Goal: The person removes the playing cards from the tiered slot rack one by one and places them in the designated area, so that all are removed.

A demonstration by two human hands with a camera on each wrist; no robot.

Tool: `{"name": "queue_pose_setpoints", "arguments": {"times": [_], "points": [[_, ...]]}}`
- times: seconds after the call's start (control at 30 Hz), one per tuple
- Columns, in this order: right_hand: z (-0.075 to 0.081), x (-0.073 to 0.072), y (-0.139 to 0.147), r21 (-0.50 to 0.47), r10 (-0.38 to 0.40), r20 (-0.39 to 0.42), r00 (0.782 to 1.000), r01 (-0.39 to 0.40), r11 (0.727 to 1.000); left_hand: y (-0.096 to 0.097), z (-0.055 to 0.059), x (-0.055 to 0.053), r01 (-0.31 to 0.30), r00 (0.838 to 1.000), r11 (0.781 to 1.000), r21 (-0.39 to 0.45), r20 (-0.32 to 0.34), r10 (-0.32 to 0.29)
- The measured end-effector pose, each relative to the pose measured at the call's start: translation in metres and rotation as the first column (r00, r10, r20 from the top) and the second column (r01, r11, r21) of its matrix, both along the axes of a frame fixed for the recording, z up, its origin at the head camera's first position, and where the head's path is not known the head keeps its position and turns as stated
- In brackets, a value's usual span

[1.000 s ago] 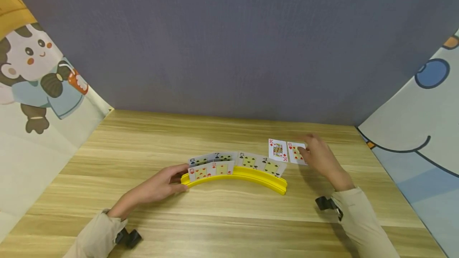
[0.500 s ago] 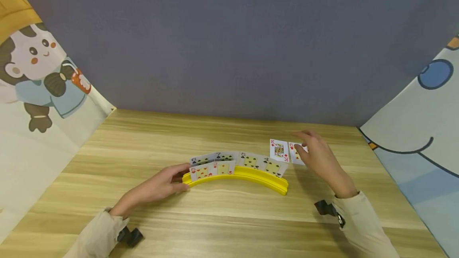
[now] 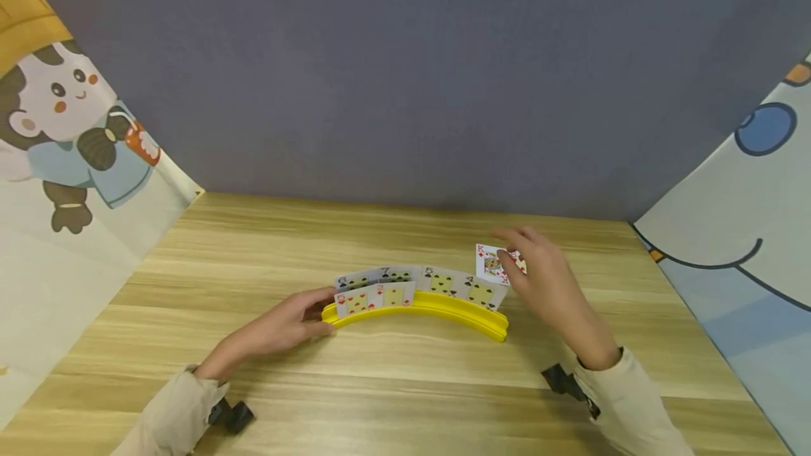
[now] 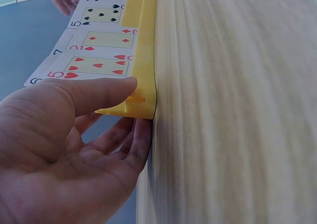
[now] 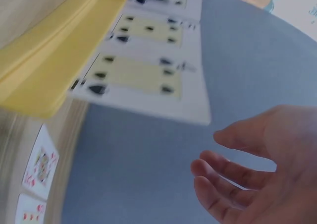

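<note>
Left grip [image 3: 285,326]: you pinch the left end of the yellow card holder [image 3: 443,307].
Right grip [image 3: 548,280]: open and holding nothing, your fingers loosely curved, near the king of diamonds [image 3: 486,264].
Holder: on the table [image 3: 380,400], two red cards [image 3: 394,295] standing at front left, four black cards [image 3: 480,294] behind and right.
King: flat on the table beyond the holder's right end.
Neighbouring heart card [image 5: 30,211]: beside the king, mostly hidden by your hand from the head.

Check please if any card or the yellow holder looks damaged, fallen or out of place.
Nothing looks damaged. Only the king of diamonds and a red number card stand out: they lie flat on the table behind the right end of the yellow card holder, while the other cards stand in it.
</note>
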State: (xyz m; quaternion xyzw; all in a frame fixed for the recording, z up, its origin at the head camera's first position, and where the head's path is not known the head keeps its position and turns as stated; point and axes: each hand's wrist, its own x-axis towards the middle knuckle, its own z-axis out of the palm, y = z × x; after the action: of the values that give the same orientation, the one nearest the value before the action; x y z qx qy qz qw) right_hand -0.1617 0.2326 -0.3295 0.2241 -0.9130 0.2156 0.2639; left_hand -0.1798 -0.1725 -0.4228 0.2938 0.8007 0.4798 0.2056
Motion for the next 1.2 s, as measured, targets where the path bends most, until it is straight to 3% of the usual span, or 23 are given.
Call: {"name": "queue_pose_setpoints", "arguments": {"times": [0.43,0.73,0.9,1.2], "points": [[0.011,0.017,-0.036,-0.013,0.137,-0.061,0.989,-0.138,0.99,0.001,0.002,0.001,-0.001,1.0,1.0,0.007,-0.005,0.001],[0.014,0.025,-0.058,-0.039,0.246,0.039,0.969,-0.244,0.969,0.002,0.0,0.0,-0.002,1.0,1.0,0.02,-0.001,0.002],[0.008,0.024,-0.065,-0.069,0.301,0.076,0.951,-0.296,0.953,0.002,0.0,-0.001,0.001,1.0,1.0,0.022,-0.003,-0.001],[-0.013,0.02,-0.081,-0.015,0.339,0.123,0.933,-0.339,0.941,0.001,0.0,0.0,0.001,1.0,1.0,0.018,0.006,-0.001]]}}
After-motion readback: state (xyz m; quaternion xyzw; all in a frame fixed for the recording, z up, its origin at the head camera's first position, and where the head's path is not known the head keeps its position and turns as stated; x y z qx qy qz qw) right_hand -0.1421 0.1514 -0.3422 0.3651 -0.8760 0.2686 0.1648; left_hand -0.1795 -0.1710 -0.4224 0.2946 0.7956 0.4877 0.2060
